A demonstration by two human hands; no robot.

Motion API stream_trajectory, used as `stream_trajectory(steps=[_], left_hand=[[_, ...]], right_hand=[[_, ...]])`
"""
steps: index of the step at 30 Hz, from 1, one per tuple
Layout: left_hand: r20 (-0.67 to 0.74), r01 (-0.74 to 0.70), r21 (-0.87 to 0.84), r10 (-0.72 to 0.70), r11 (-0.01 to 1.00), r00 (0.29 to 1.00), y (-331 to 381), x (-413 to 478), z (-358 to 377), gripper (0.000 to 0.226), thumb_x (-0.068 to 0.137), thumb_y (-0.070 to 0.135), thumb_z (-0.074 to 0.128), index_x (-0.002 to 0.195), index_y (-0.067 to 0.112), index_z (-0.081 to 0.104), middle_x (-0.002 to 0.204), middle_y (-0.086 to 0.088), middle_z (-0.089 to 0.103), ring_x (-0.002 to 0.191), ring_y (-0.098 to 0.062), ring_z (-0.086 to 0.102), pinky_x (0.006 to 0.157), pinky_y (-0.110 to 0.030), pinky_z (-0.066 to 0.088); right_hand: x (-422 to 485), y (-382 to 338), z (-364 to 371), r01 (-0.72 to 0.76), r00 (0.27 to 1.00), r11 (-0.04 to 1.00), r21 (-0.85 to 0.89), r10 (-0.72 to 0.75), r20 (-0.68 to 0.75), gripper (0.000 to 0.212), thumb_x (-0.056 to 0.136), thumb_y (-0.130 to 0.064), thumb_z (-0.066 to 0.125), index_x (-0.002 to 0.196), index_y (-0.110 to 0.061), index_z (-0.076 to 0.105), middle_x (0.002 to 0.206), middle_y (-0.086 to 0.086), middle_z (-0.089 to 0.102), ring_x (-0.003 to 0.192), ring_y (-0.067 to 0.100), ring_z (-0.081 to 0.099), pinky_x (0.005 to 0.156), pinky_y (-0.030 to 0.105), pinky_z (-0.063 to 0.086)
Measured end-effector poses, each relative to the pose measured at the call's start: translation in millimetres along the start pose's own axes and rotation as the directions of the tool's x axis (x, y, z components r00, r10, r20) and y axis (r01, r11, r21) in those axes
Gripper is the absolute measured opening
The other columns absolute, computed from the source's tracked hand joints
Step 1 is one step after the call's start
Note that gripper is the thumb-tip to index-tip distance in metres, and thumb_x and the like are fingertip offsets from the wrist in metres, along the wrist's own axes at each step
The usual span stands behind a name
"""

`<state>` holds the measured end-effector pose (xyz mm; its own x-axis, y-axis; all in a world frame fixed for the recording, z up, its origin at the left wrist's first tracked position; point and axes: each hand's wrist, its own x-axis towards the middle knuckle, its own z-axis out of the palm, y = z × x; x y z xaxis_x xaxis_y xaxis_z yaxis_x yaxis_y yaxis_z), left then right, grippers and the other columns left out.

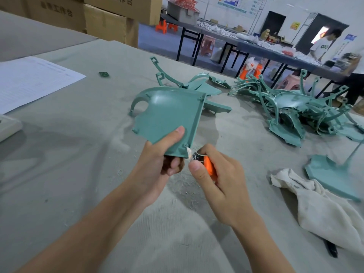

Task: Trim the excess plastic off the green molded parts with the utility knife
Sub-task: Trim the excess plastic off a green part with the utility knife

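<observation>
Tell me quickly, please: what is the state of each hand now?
Left hand: grips the green molded part at its lower corner.
Right hand: holds the orange utility knife, blade tip at the part's corner.

This is a factory workshop, as shown by stacked cardboard boxes (110, 18), long work tables (266, 51), plastic stools (206, 45) and a heap of green molded parts (291, 107) on the surface (78, 138).

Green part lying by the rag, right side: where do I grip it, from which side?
On the green part, probably pinch the raised left rim, coming from above-left. It lies flat, the rag crowds its near edge, and the thin stem at its far right looks too flimsy for a grip.
</observation>
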<state>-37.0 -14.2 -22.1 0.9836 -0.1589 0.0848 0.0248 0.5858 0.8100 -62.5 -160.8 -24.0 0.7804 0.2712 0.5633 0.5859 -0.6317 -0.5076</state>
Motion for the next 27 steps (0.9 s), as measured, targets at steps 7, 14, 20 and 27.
stream_trajectory(steps=[7,14,20,27], left_hand=[[0.084,0.034,-0.013,-0.033,0.999,0.996,-1,-2,-2,0.021,0.087,0.023,0.060,0.075,0.011,0.047,0.042,0.006,0.042,0.033,-0.005,0.033,0.036,-0.016,0.027],[0.139,0.044,0.031,-0.048,0.999,0.989,-2,-2,-5,0.026,0.091,0.024,0.059,0.069,0.013,0.049,0.043,0.007,0.042,0.035,-0.005,0.033,0.050,-0.028,0.016],[0.248,0.030,0.061,-0.044,0.998,0.968,-8,-9,-3,0.012,0.092,0.021,0.057,0.082,0.015,0.058,0.051,0.008,0.047,0.038,-0.004,0.036,0.043,-0.021,0.025],[0.278,0.106,0.075,-0.123,0.992,0.953,-12,-9,0,0.008,0.087,0.028,0.062,0.088,0.021,0.067,0.066,0.001,0.054,0.051,-0.012,0.046,0.044,-0.022,0.036]], right_hand=[[-1,1,6,-0.041,0.999,0.998,0.052,0.042,-0.028,0.033,0.099,-0.049,0.040,0.077,-0.024,0.040,0.058,-0.013,0.034,0.051,0.014,0.038,0.052,0.030,0.029],[2,4,7,-0.076,0.995,0.996,0.045,0.079,-0.065,0.041,0.098,-0.051,0.039,0.073,-0.019,0.040,0.057,-0.009,0.034,0.050,0.014,0.036,0.049,0.036,0.031],[11,15,-2,-0.134,0.978,0.984,0.118,0.150,-0.143,0.037,0.099,-0.047,0.040,0.070,-0.024,0.037,0.057,-0.011,0.035,0.050,0.006,0.032,0.049,0.024,0.026],[8,19,-6,-0.088,0.983,0.980,0.179,0.114,-0.142,0.032,0.099,-0.041,0.043,0.070,-0.030,0.036,0.057,-0.012,0.033,0.050,0.004,0.030,0.051,0.016,0.024]])
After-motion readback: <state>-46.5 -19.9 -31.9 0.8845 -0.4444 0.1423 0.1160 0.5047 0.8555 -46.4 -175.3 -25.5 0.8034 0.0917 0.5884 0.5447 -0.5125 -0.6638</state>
